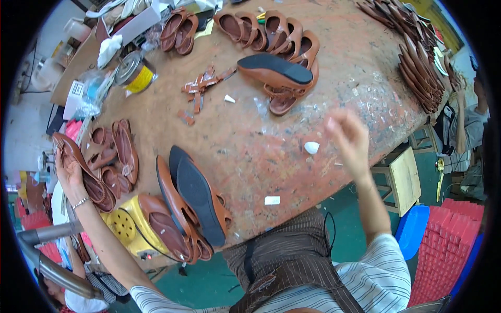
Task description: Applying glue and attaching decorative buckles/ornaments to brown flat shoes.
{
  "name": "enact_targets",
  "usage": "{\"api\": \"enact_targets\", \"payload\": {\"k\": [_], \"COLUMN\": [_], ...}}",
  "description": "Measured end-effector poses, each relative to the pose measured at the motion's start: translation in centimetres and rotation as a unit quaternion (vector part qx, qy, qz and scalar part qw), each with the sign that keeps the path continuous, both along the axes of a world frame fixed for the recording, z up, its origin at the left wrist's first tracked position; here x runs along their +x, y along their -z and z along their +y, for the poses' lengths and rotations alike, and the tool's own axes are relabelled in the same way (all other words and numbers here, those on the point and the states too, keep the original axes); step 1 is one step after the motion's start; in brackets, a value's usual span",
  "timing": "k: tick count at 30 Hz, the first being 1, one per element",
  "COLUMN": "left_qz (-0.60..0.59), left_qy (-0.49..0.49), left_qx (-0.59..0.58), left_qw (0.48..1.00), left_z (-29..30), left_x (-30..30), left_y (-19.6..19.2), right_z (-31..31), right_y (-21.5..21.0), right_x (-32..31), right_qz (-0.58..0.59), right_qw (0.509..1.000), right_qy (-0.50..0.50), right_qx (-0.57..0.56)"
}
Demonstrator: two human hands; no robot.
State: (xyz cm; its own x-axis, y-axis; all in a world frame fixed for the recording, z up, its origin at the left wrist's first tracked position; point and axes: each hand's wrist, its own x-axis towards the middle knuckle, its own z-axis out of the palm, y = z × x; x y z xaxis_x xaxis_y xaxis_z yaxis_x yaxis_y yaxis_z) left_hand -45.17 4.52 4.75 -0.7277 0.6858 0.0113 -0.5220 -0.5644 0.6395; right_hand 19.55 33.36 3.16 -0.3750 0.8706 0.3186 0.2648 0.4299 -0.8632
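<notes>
My left hand [69,171] is at the table's left edge, closed on a brown flat shoe [78,154] with a bow at its toe. Right beside it lie several brown slingback shoes [126,151]. Over the table's right part is my right hand [350,136], blurred, its fingers loosely bent and apart with nothing visible in them. A small white lump [311,147] lies just left of that hand. Nearer to me, a black-soled brown shoe [195,190] rests on its side against other shoes, by a yellow box-shaped device [125,221] with round holes and a cord.
More brown shoes [276,31] form a row at the back, one sole up [274,69]. Leather straps [203,83] lie mid-table. A tin [134,72] stands back left; dark brown pieces [420,73] are piled far right. Stools, red stacks [449,240] and co-workers surround the table [250,161].
</notes>
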Motion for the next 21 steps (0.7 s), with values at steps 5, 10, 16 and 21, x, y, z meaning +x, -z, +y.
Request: {"api": "enact_targets", "payload": {"k": [5, 10, 16, 21], "left_qz": [0.006, -0.152, -0.125, -0.135], "left_qy": [-0.133, -0.366, -0.34, -0.337], "left_qx": [-0.015, -0.184, -0.262, -0.125], "left_qw": [0.991, 0.9, 0.895, 0.923], "left_z": [-7.2, 2.6, -9.0, -1.7], "left_x": [-16.8, -7.0, -17.2, -14.0], "left_y": [-4.7, 6.4, -1.0, 5.6], "right_z": [12.7, 20.0, 25.1, 29.7], "right_y": [-0.1, 1.6, 4.5, 6.4], "right_x": [-7.9, -16.5, -28.8, -28.4], "right_qz": [-0.017, -0.264, -0.34, -0.418], "right_qw": [0.999, 0.953, 0.922, 0.9], "right_qy": [0.029, 0.096, 0.091, 0.121], "right_qx": [0.043, 0.115, 0.162, 0.023]}}
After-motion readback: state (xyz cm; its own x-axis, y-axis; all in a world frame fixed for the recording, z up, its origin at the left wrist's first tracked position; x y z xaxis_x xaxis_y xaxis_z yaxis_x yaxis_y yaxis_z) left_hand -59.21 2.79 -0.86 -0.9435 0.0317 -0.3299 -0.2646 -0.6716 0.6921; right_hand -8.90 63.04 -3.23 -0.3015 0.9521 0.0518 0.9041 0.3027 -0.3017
